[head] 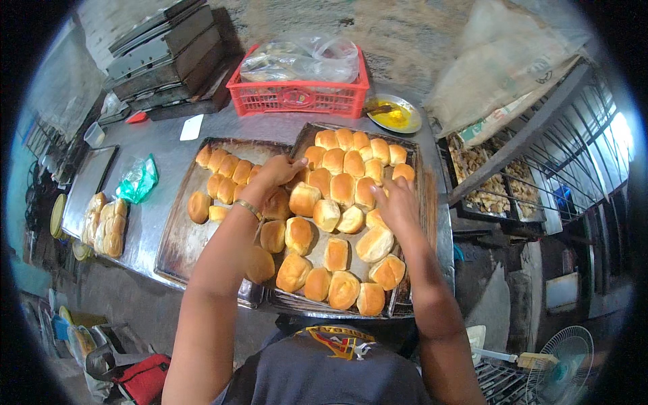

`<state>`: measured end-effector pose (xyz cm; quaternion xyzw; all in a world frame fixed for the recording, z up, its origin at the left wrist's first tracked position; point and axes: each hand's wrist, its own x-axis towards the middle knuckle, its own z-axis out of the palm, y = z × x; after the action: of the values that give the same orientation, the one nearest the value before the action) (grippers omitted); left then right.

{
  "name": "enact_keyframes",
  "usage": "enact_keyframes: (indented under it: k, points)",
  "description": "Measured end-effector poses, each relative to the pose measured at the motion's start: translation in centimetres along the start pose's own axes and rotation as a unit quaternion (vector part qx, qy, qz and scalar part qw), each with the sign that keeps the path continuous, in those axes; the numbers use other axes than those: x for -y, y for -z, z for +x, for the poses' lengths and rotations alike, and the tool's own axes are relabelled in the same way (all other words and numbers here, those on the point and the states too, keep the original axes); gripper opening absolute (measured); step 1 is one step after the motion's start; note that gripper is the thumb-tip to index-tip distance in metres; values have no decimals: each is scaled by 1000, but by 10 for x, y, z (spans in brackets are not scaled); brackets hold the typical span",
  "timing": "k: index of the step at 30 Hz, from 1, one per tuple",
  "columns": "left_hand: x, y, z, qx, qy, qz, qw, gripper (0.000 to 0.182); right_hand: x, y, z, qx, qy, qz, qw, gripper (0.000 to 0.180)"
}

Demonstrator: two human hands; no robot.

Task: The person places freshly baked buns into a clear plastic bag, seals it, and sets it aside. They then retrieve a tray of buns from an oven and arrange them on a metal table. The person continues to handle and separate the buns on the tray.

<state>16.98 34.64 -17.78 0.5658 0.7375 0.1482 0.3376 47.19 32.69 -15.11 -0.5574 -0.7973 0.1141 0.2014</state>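
Note:
Golden-brown bread rolls (342, 189) cover a worn metal baking tray (329, 248) in front of me. At its back they sit close in rows; nearer my body they lie loose, some on their sides. My left hand (284, 171) is over the tray's left edge, thumb and fingertips close together beside the rolls. My right hand (397, 200) reaches among the rolls on the right, its thumb at the side of one roll (365, 192). Whether either hand grips a roll is hidden. A second baking tray (185, 248), partly behind my left forearm, holds more rolls (228, 166).
Behind the trays stands a red plastic crate (298, 98) with plastic bags, beside a metal plate of yellow liquid and a brush (395, 114). Bagged rolls (109, 228) and a green plastic bag (139, 179) lie left. A metal rack (521, 136) stands right, a fan (559, 364) lower right.

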Motion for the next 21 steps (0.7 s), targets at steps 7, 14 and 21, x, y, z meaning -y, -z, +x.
enact_keyframes:
  k: [7,14,21]
  points:
    - [-26,2,-9,93,-44,-110,989,71,31,-17,43,146,-120,-137,972,73]
    - [-15,-6,7,141,-131,-247,950,66,21,-17,59,156,-131,37,978,46]
    - [0,27,-17,244,-114,-211,940,66,-15,-25,22,92,-29,501,860,49]
